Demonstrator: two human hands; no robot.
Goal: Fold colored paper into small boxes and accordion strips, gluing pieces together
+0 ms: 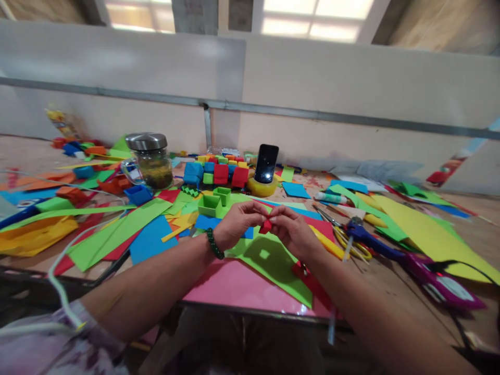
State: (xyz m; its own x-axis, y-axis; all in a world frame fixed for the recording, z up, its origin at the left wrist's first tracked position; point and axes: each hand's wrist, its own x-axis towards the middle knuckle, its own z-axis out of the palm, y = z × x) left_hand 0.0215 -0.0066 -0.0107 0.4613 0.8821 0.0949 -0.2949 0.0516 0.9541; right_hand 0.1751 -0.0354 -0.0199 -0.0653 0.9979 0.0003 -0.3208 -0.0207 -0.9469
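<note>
A small red folded paper piece (265, 226) is pinched between my two hands above the table's middle. My left hand (239, 225), with a dark beaded bracelet on the wrist, grips it from the left. From the right, the fingertips of my right hand (291, 229) close on it too. Below them lies a green paper sheet (273, 263) on a pink board (222, 286). Just left of my hands stand open green paper boxes (210, 205), with blue paper beside them.
Behind are stacked coloured cubes (221, 174), a phone (267, 163) on a yellow tape roll (262, 187) and a glass jar (152, 164). Right lie scissors (332, 219), a purple-and-blue glue gun (441, 284) and yellow paper (433, 234). Coloured paper strips (121, 229) cover the left.
</note>
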